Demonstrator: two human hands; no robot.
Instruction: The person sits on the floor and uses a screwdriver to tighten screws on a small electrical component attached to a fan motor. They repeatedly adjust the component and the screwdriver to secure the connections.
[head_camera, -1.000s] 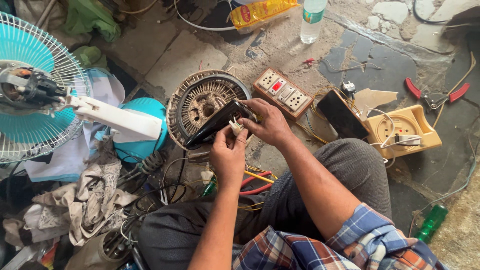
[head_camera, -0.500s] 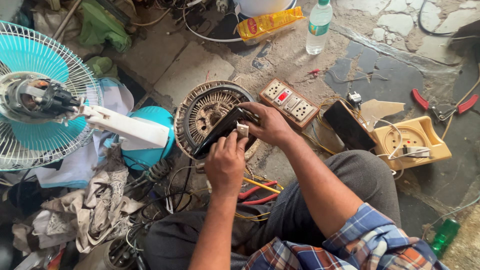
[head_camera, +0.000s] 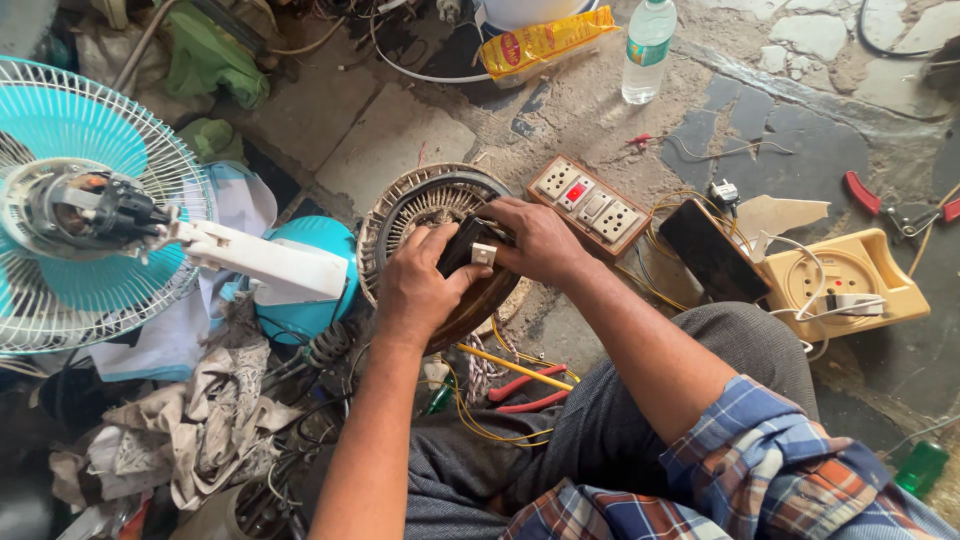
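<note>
Hands, left (head_camera: 425, 290) and right (head_camera: 540, 240), grip pinching small black part (head_camera: 468, 245) over fan motor (head_camera: 425, 215).

Both hands hide most of the small black part with a white clip (head_camera: 470, 250); the turquoise wire-guard fan (head_camera: 60, 200) runs off the left edge

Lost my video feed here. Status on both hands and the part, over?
Left hand and right hand both gripping a small black part. Held over the round motor stator. Switch board beside; nothing blocking.
</note>
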